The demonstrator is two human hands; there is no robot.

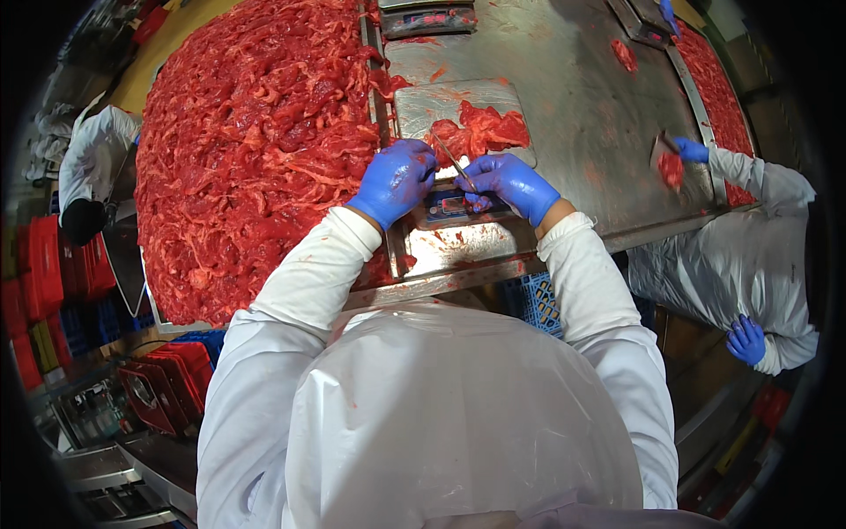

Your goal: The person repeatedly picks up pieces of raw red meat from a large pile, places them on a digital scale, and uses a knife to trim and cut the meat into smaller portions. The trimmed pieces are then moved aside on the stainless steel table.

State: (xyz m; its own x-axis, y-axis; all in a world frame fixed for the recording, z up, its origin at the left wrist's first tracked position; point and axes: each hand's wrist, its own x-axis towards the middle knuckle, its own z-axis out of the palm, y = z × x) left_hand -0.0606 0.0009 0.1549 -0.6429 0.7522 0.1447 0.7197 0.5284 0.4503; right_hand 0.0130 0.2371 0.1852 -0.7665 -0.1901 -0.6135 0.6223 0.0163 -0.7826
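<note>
My right hand [515, 185], in a blue glove, is closed around a slim knife [453, 162]. Its narrow metal blade points up and left toward the meat. My left hand [397, 181], also gloved in blue, is curled shut beside the blade tip; whatever its fingers pinch is hidden. Just beyond both hands, a piece of raw red meat [483, 130] lies on the steel plate of a weighing scale [423, 104]. The scale's display [453, 205] shows beneath my wrists, partly covered by my right hand.
A broad heap of raw meat strips [256, 150] fills the tray at left. Further scales [427, 18] stand on the steel table [582, 132]. At right, a co-worker's gloved hand [693, 150] holds a blade by a meat piece [671, 170]. Another person [97, 159] stands far left, near red crates [167, 383].
</note>
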